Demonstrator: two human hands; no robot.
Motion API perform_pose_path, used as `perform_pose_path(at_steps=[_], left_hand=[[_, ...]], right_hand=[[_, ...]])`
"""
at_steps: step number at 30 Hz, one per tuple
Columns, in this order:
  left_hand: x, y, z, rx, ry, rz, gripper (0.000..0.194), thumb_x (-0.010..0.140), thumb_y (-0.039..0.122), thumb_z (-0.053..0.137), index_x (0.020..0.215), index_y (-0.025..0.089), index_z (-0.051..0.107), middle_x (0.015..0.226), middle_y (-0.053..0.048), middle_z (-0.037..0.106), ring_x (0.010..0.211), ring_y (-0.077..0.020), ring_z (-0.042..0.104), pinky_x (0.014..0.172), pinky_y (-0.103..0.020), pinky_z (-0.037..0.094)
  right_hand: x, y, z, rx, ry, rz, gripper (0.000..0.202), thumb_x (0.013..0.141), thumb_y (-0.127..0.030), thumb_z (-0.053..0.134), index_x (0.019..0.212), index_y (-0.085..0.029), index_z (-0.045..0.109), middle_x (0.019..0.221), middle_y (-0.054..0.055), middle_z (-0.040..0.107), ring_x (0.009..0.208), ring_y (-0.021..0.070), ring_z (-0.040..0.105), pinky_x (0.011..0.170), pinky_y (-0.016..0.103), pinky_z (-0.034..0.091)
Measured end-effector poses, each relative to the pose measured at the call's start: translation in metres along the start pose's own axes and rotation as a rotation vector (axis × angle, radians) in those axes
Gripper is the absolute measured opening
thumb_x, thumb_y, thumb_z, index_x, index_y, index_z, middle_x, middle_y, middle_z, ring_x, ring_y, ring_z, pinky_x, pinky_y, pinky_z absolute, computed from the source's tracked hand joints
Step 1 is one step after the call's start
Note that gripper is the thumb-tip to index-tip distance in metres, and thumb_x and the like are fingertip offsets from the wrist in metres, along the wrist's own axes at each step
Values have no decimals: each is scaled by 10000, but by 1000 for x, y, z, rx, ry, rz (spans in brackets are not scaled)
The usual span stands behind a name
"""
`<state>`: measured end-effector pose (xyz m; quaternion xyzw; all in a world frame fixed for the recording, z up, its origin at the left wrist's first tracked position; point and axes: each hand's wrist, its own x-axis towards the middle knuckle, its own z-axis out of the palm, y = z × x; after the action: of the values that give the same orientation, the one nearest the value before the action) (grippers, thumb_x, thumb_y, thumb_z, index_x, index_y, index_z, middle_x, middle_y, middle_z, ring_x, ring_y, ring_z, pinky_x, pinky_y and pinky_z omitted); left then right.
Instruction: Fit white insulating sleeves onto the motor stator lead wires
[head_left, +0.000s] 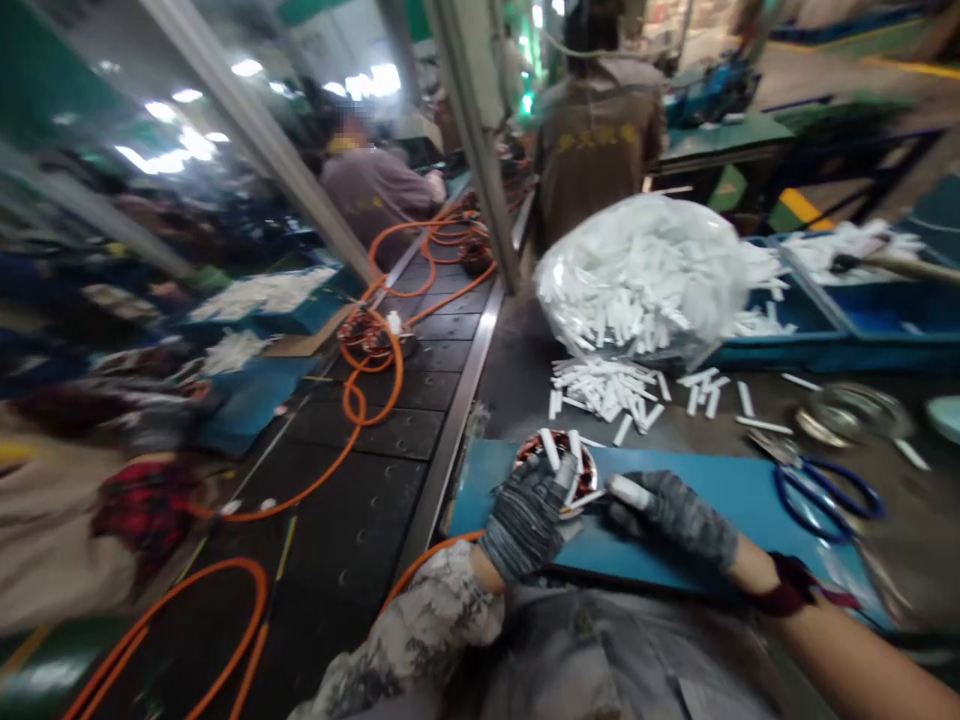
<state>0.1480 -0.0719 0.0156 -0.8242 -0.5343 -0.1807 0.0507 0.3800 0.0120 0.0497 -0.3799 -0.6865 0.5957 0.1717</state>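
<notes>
A round motor stator with copper windings (531,450) rests on a blue mat (690,490), with several white tubes (575,450) poking up from it. My left hand (525,515), in a grey knit glove, is wrapped round the stator's near left side. Another white strip (587,499) sticks out of the stator to the right. Close to that strip's end is my gloved right hand (671,510), its fingers drawn together and a pale tip at the front. Whatever lies between those fingers is hidden.
Loose white tubes (607,390) lie behind the mat, before a full plastic bag (645,270). Blue-handled scissors (825,495) and a metal dish (851,415) are on the right. On the left runs a conveyor (375,480) with an orange hose (352,440). Co-workers sit further back.
</notes>
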Motion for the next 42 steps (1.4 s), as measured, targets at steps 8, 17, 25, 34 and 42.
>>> perform_pose_path(at_steps=[8, 17, 25, 34, 42], left_hand=[[6, -4, -3, 13, 123, 27, 1035, 905, 380, 711, 1687, 163, 69, 1280, -172, 734, 1071, -336, 748, 1015, -493, 568], [7, -8, 1, 11, 180, 65, 987, 918, 368, 709, 1684, 154, 123, 1205, -159, 758, 1042, -330, 750, 1008, -489, 559], [6, -3, -11, -160, 284, 50, 640, 920, 385, 672, 1491, 196, 452, 1179, -118, 739, 1156, -320, 708, 1044, -496, 559], [3, -7, -4, -298, 351, 100, 322, 921, 145, 588, 1228, 239, 620, 1084, -40, 769, 1035, -215, 744, 1122, -466, 513], [2, -2, 7, -271, 320, 64, 260, 998, 284, 557, 1224, 227, 671, 1076, -47, 789, 1033, -196, 746, 1158, -444, 488]], right_hand=[[-3, 19, -84, -716, 537, 69, 341, 979, -456, 575, 1086, -201, 774, 1026, 116, 768, 921, 278, 685, 862, 423, 534], [39, 26, -135, -1039, 483, 74, 183, 907, -82, 629, 1013, -70, 777, 1152, 220, 750, 1121, 295, 674, 962, 407, 494], [-6, 14, -87, -631, 639, -165, 287, 1008, -297, 533, 1195, -127, 669, 1264, 163, 726, 1171, 252, 671, 1069, 417, 483], [-35, 14, -8, -193, 440, -248, 194, 904, -382, 655, 973, -211, 718, 884, 49, 788, 757, 194, 734, 716, 317, 613], [-23, 9, -25, -781, 334, -850, 196, 1001, -215, 589, 1079, -229, 768, 849, 56, 773, 728, 187, 708, 653, 297, 564]])
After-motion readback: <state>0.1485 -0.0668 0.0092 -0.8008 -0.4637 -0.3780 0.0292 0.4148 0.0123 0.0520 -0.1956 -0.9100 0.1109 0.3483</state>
